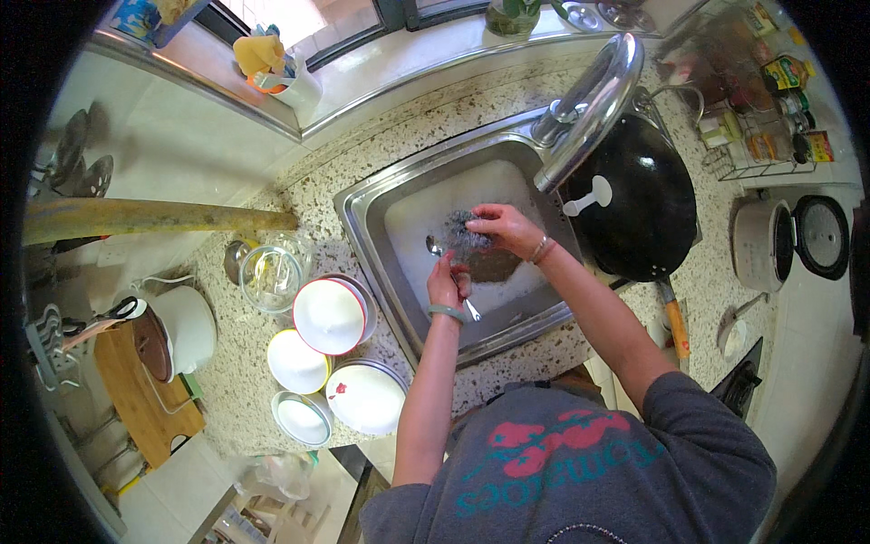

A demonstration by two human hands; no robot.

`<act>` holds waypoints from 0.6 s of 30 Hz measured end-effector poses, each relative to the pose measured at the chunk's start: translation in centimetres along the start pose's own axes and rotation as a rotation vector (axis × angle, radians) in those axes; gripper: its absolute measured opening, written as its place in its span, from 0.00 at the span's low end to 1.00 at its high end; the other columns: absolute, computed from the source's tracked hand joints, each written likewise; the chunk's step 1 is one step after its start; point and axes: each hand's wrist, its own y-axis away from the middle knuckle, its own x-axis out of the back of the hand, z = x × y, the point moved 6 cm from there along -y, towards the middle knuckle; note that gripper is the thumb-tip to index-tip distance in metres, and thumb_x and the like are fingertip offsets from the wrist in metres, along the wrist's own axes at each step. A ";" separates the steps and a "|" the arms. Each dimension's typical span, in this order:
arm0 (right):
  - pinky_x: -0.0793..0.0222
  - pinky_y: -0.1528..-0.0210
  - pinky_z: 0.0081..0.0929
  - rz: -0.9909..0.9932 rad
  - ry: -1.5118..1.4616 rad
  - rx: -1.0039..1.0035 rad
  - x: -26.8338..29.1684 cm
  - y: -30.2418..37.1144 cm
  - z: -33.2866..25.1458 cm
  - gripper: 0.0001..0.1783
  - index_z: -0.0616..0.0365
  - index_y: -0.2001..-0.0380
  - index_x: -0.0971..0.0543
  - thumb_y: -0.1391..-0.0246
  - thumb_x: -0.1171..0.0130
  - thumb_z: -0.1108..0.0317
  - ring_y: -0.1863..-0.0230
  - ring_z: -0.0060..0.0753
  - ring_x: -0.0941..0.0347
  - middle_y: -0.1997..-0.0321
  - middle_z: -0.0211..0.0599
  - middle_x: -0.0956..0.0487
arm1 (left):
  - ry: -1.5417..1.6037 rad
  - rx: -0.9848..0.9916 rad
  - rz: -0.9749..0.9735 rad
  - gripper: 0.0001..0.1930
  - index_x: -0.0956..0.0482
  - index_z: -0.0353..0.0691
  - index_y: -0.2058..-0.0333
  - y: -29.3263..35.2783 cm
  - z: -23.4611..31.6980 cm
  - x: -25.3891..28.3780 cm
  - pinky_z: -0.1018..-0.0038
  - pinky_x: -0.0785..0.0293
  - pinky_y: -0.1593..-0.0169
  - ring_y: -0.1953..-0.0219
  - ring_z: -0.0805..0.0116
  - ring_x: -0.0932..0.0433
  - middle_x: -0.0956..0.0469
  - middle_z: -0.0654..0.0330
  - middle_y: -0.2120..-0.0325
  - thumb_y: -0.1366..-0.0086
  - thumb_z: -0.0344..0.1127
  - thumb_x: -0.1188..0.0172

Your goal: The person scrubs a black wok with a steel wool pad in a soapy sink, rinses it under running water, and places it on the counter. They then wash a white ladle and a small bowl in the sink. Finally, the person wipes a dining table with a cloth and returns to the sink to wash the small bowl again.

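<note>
The person's left hand (pixel 447 283) closes its fingers around the middle of a metal spoon (pixel 433 245), whose bowl pokes out on the far side of the grip and whose handle end slants out on the near right side; the right hand (pixel 507 228), just to the right and a little farther off, pinches a grey wire scourer (pixel 467 231) between thumb and fingers, the scourer lying at the fingertips near the spoon's bowl; whether the two touch cannot be told. Both hands are over a steel sink (pixel 361 243) holding whitish, foamy water (pixel 412 213); a chrome tap (pixel 594 109) arches over its far right corner, and a large black wok (pixel 634 218) with a wooden handle stands to the right. On the speckled counter (pixel 237 394) left of the sink, white bowls (pixel 329 315) and an oval plate (pixel 367 397) sit close together, with a glass bowl (pixel 272 279) beyond them; an open rice cooker (pixel 759 240) stands at the far right, below a wire rack (pixel 757 159) of jars and packets; a window (pixel 317 27) lies along the far left side.
</note>
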 end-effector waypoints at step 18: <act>0.27 0.70 0.29 0.308 0.472 0.159 0.5 -0.4 -0.9 0.14 0.61 0.68 0.22 0.52 0.36 0.62 0.71 0.25 0.24 0.72 0.26 0.22 | 0.287 -0.069 -0.184 0.09 0.32 0.43 0.56 2.1 2.7 -3.1 0.81 0.46 0.85 0.85 0.75 0.37 0.26 0.59 0.73 0.34 0.33 0.51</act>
